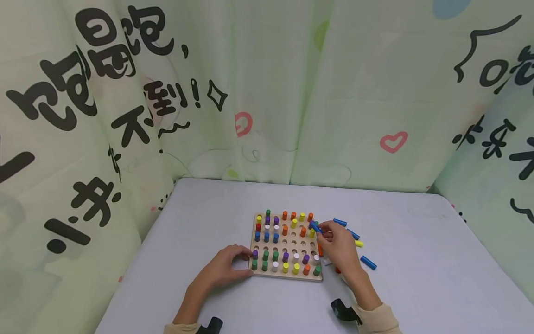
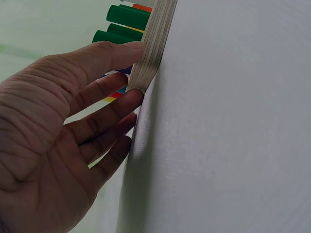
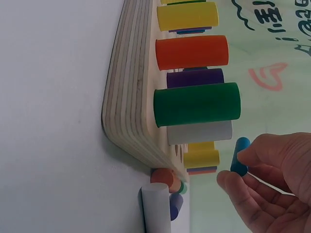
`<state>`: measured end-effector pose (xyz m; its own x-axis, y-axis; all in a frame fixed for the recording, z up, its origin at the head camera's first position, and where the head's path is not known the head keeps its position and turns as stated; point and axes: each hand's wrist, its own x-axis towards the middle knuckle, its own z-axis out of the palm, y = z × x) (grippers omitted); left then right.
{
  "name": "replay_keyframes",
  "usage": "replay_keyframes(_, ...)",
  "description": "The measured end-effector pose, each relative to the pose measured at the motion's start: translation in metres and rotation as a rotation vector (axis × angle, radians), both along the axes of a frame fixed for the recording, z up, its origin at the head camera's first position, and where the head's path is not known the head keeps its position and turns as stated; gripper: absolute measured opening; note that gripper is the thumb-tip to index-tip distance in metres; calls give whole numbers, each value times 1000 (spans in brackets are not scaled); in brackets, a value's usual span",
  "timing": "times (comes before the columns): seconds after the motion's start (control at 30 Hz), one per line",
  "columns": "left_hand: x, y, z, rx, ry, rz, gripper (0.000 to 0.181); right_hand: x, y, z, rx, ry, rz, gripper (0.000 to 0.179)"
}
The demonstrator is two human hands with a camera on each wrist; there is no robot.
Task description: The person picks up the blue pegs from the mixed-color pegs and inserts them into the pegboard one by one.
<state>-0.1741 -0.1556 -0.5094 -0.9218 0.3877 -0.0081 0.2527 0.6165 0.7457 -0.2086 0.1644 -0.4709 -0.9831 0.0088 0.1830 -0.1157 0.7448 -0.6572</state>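
A square wooden pegboard [image 1: 288,273] lies on the table, holding rows of colored pegs. My left hand [image 1: 227,265] rests against its left edge, thumb near the front corner. The left wrist view shows the thumb [image 2: 127,54] and fingertips touching the board's layered side. At the far right part of the board, my right hand [image 1: 341,243] pinches a blue peg [image 3: 240,158] between thumb and fingers. That peg is tilted above the board, near a yellow peg [image 1: 312,234] standing in its hole. Several holes in the middle and right rows are bare.
Right of the board lie loose pegs: a blue one [image 1: 369,262], a yellow one [image 1: 359,243] and more blue ones. A white peg [image 3: 156,208] and an orange one [image 3: 163,177] lie beside the board. Printed curtains [image 1: 267,93] hang around the table [image 1: 417,278].
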Motion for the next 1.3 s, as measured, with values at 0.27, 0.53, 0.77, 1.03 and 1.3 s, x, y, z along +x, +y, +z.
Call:
replay_keyframes(0.27, 0, 0, 1, 10, -8, 7, 41, 3, -3, 0, -41, -26, 41, 21)
replay_keyframes(0.53, 0, 1, 0, 7, -13, 7, 41, 5, -10, 2, -53, -48, 76, 22)
replay_keyframes(0.77, 0, 1, 0, 11, -9, 4, 41, 7, -14, 1, -30, -41, 100, 20)
replay_keyframes(1.03, 1, 1, 0, 9, -17, 7, 41, 11, -21, -3, -43, -79, 121, 20)
replay_keyframes(1.3, 1, 1, 1, -4, -20, 13, 41, 10, -27, -6, -33, -70, 141, 19)
